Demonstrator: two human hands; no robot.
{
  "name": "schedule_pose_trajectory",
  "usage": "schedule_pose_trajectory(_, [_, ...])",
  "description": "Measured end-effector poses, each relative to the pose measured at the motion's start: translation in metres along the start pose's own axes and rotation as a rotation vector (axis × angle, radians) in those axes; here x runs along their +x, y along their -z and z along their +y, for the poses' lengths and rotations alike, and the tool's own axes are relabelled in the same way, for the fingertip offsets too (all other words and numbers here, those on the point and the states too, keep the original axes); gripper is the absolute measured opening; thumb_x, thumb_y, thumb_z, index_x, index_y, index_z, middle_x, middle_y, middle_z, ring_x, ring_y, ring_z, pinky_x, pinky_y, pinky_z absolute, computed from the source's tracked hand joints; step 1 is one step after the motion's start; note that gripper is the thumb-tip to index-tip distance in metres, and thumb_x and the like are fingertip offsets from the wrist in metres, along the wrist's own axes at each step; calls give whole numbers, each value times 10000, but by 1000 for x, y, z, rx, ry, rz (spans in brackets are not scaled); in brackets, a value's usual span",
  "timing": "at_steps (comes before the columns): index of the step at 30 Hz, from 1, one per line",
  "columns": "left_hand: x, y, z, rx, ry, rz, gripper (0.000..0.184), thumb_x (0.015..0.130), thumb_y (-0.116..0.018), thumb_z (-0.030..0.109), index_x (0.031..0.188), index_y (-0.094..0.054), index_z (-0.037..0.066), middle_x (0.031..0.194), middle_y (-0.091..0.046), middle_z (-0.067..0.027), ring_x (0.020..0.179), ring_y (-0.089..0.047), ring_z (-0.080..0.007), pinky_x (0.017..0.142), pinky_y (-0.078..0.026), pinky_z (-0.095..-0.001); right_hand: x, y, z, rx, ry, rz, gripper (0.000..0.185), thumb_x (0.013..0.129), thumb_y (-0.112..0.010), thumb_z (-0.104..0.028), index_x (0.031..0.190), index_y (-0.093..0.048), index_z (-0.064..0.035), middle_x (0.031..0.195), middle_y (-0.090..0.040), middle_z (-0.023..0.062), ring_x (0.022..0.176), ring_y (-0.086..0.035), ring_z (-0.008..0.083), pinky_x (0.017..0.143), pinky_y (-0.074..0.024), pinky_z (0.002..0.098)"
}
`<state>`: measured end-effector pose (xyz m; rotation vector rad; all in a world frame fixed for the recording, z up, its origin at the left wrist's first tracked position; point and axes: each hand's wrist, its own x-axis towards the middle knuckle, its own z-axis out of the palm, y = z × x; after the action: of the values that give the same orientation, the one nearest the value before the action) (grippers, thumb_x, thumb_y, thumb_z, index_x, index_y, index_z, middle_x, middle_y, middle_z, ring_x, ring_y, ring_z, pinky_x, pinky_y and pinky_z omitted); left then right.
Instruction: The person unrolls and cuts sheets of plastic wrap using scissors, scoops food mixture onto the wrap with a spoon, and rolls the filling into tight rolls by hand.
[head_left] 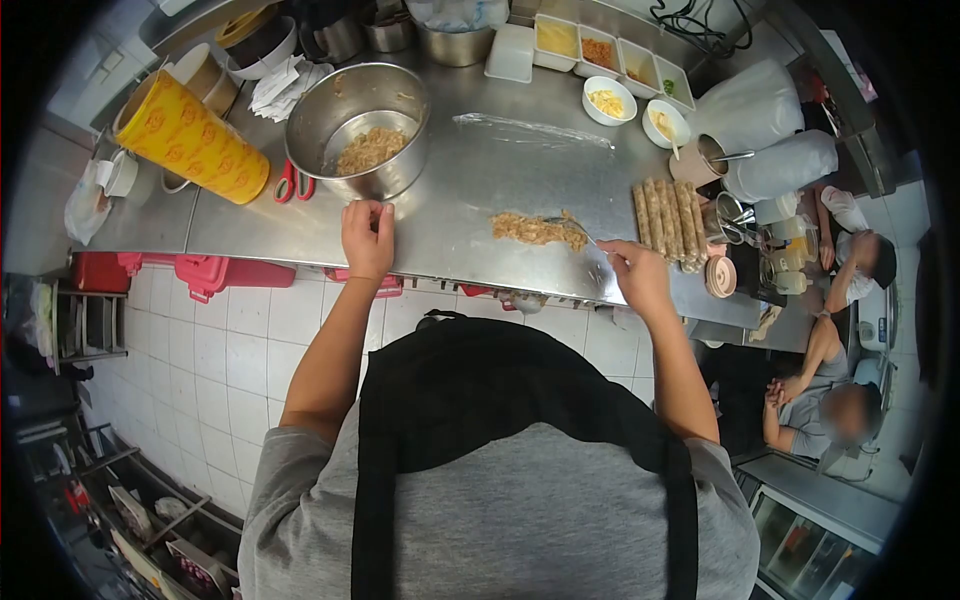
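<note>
My right hand (636, 272) grips the handle of a metal spoon (582, 231). The spoon's bowl end is in a strip of light brown, minced-looking filling (535, 230) on the steel counter. My left hand (368, 240) rests at the counter's front edge, fingers curled, with nothing visible in them. Just beyond it stands a large steel mixing bowl (405, 172), close to or touching the fingers; more brown filling (372, 151) lies inside. Right of the strip, several wrapped rolls of filling (668, 222) lie side by side. Clear plastic film (535, 132) is spread on the counter behind the strip.
Red-handled scissors (293, 184) and a yellow patterned cylinder (195, 140) are left of the bowl. White ingredient trays (598, 54), two small bowls (609, 101) and a cup (697, 160) line the back right. Other people (815, 390) are at the far right.
</note>
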<state>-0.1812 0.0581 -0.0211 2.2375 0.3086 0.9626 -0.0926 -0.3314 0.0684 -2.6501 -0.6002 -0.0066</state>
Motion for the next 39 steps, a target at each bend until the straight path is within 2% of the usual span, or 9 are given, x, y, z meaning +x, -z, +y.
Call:
schedule_pose_trajectory(2, [-1, 0, 1, 16, -5, -8, 168, 889, -647, 135, 819, -549, 18, 794, -544, -96, 759, -531, -243, 676, -457, -347, -2, 11, 0, 51, -114, -19, 228, 838, -595, -99, 1009, -726, -173, 904, -694, 125, 764, -646, 337, 679, -510, 426])
schedule_pose_trajectory(8, [1, 0, -2, 33, -6, -17, 163, 889, -647, 135, 828, -551, 18, 798, -548, -97, 763, -541, -243, 680, -467, -342, -8, 12, 9, -11, -62, -43, 220, 840, -600, -106, 1006, -724, -177, 872, -690, 118, 763, -648, 328, 662, -503, 414])
schedule_pose_trajectory(11, [-1, 0, -1, 35, -15, -20, 160, 890, -645, 133, 829, -552, 18, 796, -549, -98, 761, -541, -243, 676, -468, -341, -5, 16, 3, 0, 0, 30, 214, 842, -597, -103, 997, -724, -179, 857, -685, 114, 770, -647, 327, 665, -501, 414])
schedule_pose_trajectory(14, [0, 0, 1, -7, -1, -6, 159, 873, -657, 133, 817, -553, 26, 777, -544, -96, 753, -517, -260, 674, -438, -365, -8, 13, -15, -7, 23, -65, 204, 847, -631, -95, 1017, -727, -155, 874, -682, 135, 755, -643, 330, 668, -496, 390])
schedule_pose_trajectory(18, [0, -1, 0, -35, 12, 4, 164, 865, -663, 135, 809, -553, 27, 771, -543, -97, 752, -504, -269, 677, -425, -376, -15, 20, -17, -37, -8, -38, 207, 847, -630, -91, 1017, -727, -157, 838, -672, 139, 735, -632, 336, 658, -487, 405])
schedule_pose_trajectory(21, [1, 0, -3, 44, -27, -23, 163, 890, -648, 143, 833, -557, 20, 800, -551, -98, 755, -540, -238, 664, -470, -336, -22, 20, -20, -9, -13, -17, 203, 852, -613, -93, 1007, -726, -160, 836, -671, 140, 745, -635, 336, 664, -490, 414])
schedule_pose_trajectory(27, [1, 0, -2, 38, -6, -38, 173, 893, -648, 149, 832, -555, 16, 826, -547, -102, 755, -544, -230, 656, -476, -325, -24, 19, 0, 21, -109, 15, 206, 857, -593, -107, 1003, -725, -170, 858, -684, 139, 774, -648, 335, 676, -500, 423])
schedule_pose_trajectory(30, [0, 0, 3, -32, 47, -29, 173, 873, -656, 142, 805, -551, 23, 781, -550, -96, 765, -511, -260, 677, -445, -369, -20, 14, 6, 1, -95, 11, 213, 854, -596, -107, 1010, -724, -174, 866, -691, 137, 775, -652, 334, 679, -505, 425])
schedule_pose_trajectory(39, [-1, -2, 0, -51, 93, -24, 187, 883, -651, 150, 801, -543, 22, 782, -538, -103, 761, -512, -254, 675, -446, -366, -30, 32, 17, -10, -121, -24, 212, 842, -620, -120, 1012, -724, -191, 889, -701, 115, 812, -656, 329, 707, -509, 427])
